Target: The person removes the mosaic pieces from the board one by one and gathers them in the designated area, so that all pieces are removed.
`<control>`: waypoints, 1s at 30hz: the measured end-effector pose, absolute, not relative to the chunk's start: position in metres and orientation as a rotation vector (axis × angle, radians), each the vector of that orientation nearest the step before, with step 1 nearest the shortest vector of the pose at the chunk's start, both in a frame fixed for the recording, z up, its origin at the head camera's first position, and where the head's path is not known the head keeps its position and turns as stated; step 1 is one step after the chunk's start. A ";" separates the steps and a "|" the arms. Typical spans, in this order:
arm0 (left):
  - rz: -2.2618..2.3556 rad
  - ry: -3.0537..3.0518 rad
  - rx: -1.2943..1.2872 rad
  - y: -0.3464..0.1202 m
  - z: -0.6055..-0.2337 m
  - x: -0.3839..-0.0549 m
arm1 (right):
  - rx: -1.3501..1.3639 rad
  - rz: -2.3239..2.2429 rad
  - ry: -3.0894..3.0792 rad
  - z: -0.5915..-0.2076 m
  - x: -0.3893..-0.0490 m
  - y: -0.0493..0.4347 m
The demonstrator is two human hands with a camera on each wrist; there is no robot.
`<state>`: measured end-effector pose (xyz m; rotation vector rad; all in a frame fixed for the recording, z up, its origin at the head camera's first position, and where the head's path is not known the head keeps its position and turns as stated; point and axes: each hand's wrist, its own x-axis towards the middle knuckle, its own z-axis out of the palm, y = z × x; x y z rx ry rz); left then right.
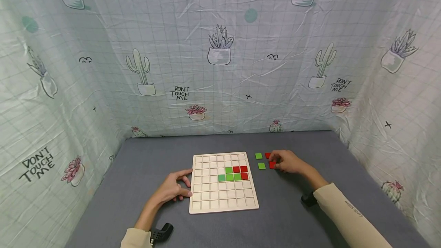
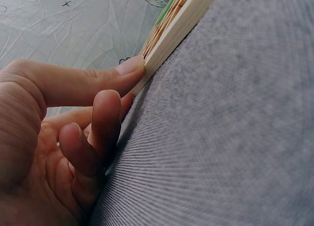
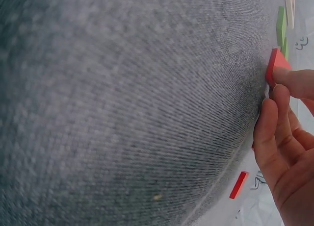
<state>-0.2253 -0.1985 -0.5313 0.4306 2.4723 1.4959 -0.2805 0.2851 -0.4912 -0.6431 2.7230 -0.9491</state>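
Note:
Along the left edge of a pale wooden grid board, my left hand rests with its thumb and forefinger spread apart against the rim. The other fingers bend loosely beside it. To the right of the board, my right hand pinches a square red tile, thumb on its face in the right wrist view; the forefinger is largely hidden there. Another red tile lies just behind, partly covered by the fingers. Two green tiles, one farther and one nearer, lie between this hand and the board.
Several green and red tiles sit in the board's cells, right of its middle. Grey cloth covers the table. A patterned white curtain stands around its back and sides. Each wrist wears a black device.

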 end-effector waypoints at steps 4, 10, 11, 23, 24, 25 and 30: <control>1.497 2.470 0.422 -0.199 -0.531 -0.225 | -0.622 -0.937 2.736 -0.492 -0.281 0.285; 1.500 2.461 0.405 -0.199 -0.531 -0.225 | -0.628 -0.918 2.749 -0.494 -0.282 0.285; 1.502 2.460 0.405 -0.199 -0.531 -0.225 | -0.631 -0.920 2.747 -0.494 -0.283 0.285; 1.499 2.458 0.402 -0.199 -0.531 -0.226 | -0.628 -0.922 2.726 -0.493 -0.283 0.288; 1.497 2.459 0.399 -0.199 -0.531 -0.226 | -0.624 -0.917 2.727 -0.493 -0.283 0.288; 1.497 2.461 0.398 -0.199 -0.531 -0.226 | -0.623 -0.911 2.729 -0.493 -0.284 0.288; 1.507 2.462 0.396 -0.198 -0.530 -0.226 | -0.624 -0.899 2.726 -0.491 -0.284 0.288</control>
